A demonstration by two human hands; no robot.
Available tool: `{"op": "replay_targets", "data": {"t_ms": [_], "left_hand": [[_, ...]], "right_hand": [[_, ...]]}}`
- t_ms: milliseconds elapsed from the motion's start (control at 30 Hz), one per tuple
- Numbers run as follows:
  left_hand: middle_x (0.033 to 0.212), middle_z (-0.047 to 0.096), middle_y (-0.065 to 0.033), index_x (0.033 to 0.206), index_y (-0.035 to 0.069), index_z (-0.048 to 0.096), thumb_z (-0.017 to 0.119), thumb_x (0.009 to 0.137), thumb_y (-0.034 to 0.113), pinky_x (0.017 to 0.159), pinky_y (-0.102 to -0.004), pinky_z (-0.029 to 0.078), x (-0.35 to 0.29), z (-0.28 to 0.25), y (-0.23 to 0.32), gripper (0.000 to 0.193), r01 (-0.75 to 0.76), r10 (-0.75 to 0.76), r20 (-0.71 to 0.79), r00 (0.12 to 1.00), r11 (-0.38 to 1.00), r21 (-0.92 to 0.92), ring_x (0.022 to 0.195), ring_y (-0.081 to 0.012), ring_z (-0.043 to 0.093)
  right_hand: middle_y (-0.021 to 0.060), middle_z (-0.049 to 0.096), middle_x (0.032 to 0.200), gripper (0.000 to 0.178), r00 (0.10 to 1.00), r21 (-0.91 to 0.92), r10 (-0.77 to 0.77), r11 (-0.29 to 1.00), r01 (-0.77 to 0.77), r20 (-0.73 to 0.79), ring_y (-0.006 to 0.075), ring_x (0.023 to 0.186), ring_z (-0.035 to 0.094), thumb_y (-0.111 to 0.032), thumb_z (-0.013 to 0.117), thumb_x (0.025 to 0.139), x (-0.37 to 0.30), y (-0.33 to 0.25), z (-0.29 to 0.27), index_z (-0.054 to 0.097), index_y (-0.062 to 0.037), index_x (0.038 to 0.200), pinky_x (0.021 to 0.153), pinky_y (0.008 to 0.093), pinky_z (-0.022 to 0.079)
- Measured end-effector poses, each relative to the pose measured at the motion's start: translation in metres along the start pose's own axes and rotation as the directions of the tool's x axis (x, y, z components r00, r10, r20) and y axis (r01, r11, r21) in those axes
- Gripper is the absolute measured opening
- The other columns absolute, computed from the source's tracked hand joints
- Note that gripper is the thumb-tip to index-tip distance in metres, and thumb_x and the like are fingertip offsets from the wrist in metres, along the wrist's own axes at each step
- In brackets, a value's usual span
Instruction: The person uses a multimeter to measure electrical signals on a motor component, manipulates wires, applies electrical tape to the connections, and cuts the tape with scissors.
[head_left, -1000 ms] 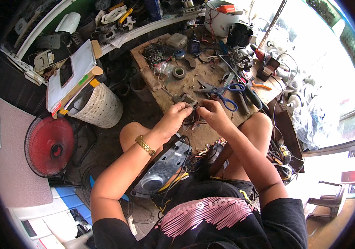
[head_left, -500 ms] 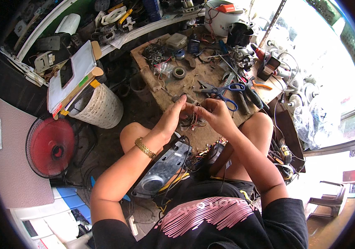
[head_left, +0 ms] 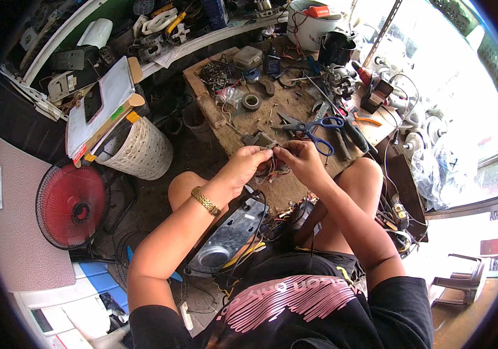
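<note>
Above the near edge of the wooden work table, my left hand [head_left: 242, 167] and my right hand [head_left: 305, 164] meet with fingertips pinched together. Thin coloured wires [head_left: 270, 170] come out at the fingers and hang between the palms; the exact spot being pinched is too small to make out. Just beyond the fingertips lies a small metal motor-like part [head_left: 259, 139] with a shaft, partly covered by my fingers. Scissors with blue handles [head_left: 322, 139] rest open to the right of my right hand. A roll of tape [head_left: 251, 102] lies farther back.
Pliers [head_left: 354, 132] and other tools crowd the right of the wooden table [head_left: 226, 135]. A metal base plate [head_left: 231, 230] with wiring sits by my lap. To the left stand a white basket [head_left: 144, 152] with a carton on it and a red fan [head_left: 73, 205].
My left hand has turned and lowered slightly, its fingertips now meeting those of my right hand. More of the motor-like part shows beyond them. My right hand has barely shifted.
</note>
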State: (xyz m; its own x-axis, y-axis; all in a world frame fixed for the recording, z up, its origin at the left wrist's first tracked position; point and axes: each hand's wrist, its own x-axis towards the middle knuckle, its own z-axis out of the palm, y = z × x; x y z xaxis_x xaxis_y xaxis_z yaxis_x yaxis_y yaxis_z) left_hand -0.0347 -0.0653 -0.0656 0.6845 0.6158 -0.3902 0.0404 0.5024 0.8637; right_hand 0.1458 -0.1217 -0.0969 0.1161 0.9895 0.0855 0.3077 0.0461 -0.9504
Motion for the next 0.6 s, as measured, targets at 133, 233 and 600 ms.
{"op": "replay_targets", "data": {"t_ms": [133, 233, 600], "left_hand": [[0.085, 0.066, 0.0075, 0.100, 0.015, 0.067, 0.063, 0.095, 0.026, 0.063, -0.0203, 0.038, 0.006, -0.001, -0.014, 0.013, -0.016, 0.011, -0.057, 0.998, 0.996, -0.085, 0.074, -0.0029, 0.058], [0.087, 0.066, 0.0071, 0.102, 0.014, 0.067, 0.061, 0.096, 0.021, 0.063, -0.0200, 0.039, 0.007, -0.004, -0.023, 0.011, -0.088, 0.075, -0.153, 0.985, 0.993, -0.083, 0.076, -0.0029, 0.058], [0.090, 0.069, 0.0027, 0.115, 0.010, 0.066, 0.068, 0.092, 0.014, 0.060, -0.0183, 0.043, 0.004, -0.008, -0.021, 0.023, -0.054, 0.046, -0.050, 0.998, 0.982, -0.179, 0.076, -0.0046, 0.062]], "right_hand": [[0.0151, 0.068, 0.071, 0.028, 0.984, -0.298, -0.079, 0.954, 0.028, -0.161, 0.0274, 0.061, 0.066, -0.030, 0.068, 0.088, -0.005, -0.008, 0.012, 0.069, -0.0023, 0.083, 0.059, 0.0399, 0.048], [0.0136, 0.071, 0.079, 0.027, 0.988, -0.378, -0.009, 0.924, -0.051, -0.154, 0.0336, 0.073, 0.067, -0.032, 0.069, 0.086, -0.005, -0.020, 0.014, 0.070, -0.0052, 0.085, 0.065, 0.0432, 0.049], [0.0157, 0.069, 0.087, 0.029, 0.991, -0.218, -0.032, 0.976, 0.003, -0.130, 0.0268, 0.081, 0.069, -0.027, 0.073, 0.082, 0.002, 0.031, 0.009, 0.065, -0.0018, 0.095, 0.074, 0.0390, 0.052]]}}
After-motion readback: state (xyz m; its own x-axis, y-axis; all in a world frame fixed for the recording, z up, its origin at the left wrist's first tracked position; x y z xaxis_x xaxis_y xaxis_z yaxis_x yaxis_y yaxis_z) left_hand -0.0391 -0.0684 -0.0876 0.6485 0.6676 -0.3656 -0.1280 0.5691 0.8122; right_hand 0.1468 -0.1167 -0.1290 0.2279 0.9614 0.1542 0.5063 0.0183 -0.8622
